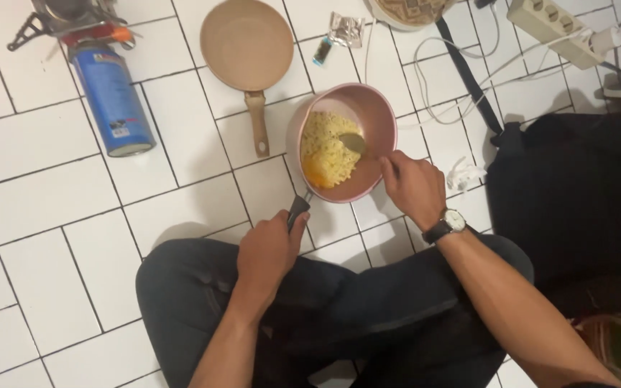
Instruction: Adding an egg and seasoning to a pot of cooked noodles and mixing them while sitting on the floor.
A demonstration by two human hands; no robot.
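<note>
A person sits on a white tile floor point(44, 208) with legs crossed. One big black bag point(576, 194) lies at 3 o'clock.

One pink pot point(376, 115) sits in the middle of the floor, just in front of the knees. Inside it is one block of yellow noodles point(328, 147) with one egg yolk point(314, 172) at its 7 o'clock edge. One spoon point(353, 142) rests in the pot on the noodles.

One empty tan pan point(247, 44) lies at 12 o'clock, its handle pointing down toward the person. One blue gas can point(111, 100) lies on its side at 10 o'clock, joined to one small camp stove point(66, 18).

One white power strip point(555, 21) with cords is at 2 o'clock. One small torn packet point(345, 30) lies near 12 o'clock.

The left hand point(267, 251) has its grip wrapped tight around the pot's dark handle point(297, 210). The right hand point(415, 187), with one watch point(445, 225) on the wrist, has its grip pinching the spoon's end at the pot's rim.
</note>
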